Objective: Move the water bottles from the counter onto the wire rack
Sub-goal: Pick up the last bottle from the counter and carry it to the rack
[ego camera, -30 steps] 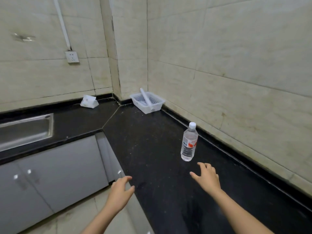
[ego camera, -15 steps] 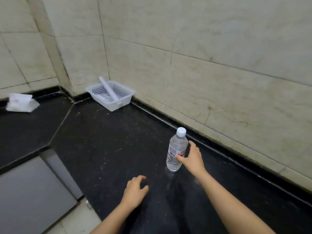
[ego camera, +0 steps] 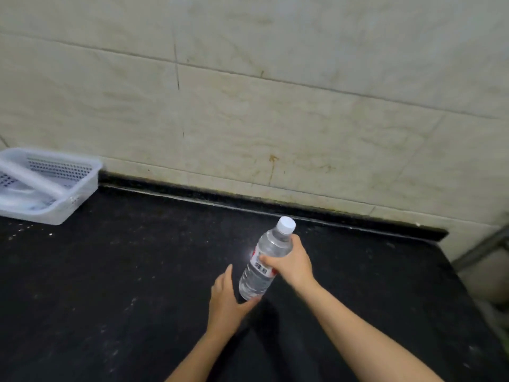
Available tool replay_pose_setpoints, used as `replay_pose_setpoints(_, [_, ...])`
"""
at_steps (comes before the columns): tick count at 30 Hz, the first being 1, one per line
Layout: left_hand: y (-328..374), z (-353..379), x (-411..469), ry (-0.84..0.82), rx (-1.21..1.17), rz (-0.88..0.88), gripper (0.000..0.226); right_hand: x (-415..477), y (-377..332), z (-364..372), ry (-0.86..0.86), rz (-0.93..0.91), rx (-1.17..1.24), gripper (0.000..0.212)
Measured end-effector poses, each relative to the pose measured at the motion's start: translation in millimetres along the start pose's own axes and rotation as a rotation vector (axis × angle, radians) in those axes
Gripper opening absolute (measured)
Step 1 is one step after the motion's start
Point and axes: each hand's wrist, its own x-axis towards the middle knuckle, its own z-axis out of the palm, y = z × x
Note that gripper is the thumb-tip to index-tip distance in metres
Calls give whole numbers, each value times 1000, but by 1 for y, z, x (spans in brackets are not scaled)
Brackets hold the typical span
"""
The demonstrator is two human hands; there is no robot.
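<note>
A clear water bottle (ego camera: pixel 264 260) with a white cap and a red and white label is tilted over the black counter (ego camera: pixel 124 271), cap toward the wall. My right hand (ego camera: pixel 292 264) is wrapped around its middle. My left hand (ego camera: pixel 227 301) is spread open just left of the bottle's base, its thumb touching the underside of the base. No wire rack can be made out as such.
A white perforated plastic basket (ego camera: pixel 68 199) holding a white tube sits at the far left against the tiled wall. The counter ends at the right, where a grey metal bar (ego camera: pixel 484 246) slants past its corner.
My right hand has closed around the bottle and tipped it off the counter. My left hand has come up to its base. The view has swung right.
</note>
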Motion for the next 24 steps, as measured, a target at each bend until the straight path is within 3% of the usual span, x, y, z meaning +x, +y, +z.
replay_pose_setpoints(3, [30,23,-7,-14,20,136,97,-20,5,-33,79,2,89,58])
replay_pose_setpoints(11, [144,124,-77,-149,-8,440,70,-108,48,-190,408,-11,65,58])
replay_pose_setpoints(18, [264,253,-220,-349,-65,745,62,-238,137,-360,770,30,57,62])
replay_pose_setpoints(24, [364,355,-337,-475,-104,1015,69,-342,198,-487,1139,34,106,68])
